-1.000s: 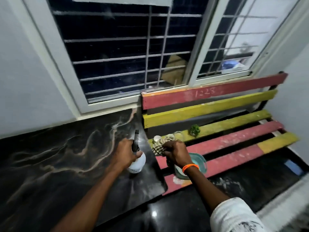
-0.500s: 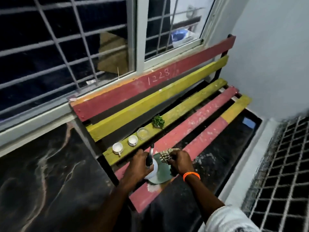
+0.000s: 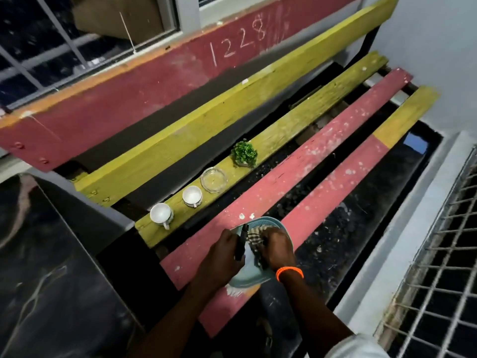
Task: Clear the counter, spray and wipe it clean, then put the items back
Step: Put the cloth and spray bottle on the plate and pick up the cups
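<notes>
Most of the white spray bottle [image 3: 247, 254] was hidden between the two hands at lower centre; only its black nozzle and a sliver of white body showed. The left hand [image 3: 222, 257] had its fingers wrapped around the bottle. The right hand [image 3: 278, 248], with an orange wristband [image 3: 289, 272], gripped a checked cloth [image 3: 256, 235], largely covered. Both were over a teal plate [image 3: 260, 280] on the red slats of the bench [image 3: 322, 156]. On the yellow slat stood two empty white cups [image 3: 160, 214] [image 3: 192, 196], a clear glass dish [image 3: 213, 179] and a small green plant [image 3: 244, 153]. The dark marble counter [image 3: 46, 280] filled the lower left, partly cut off.
</notes>
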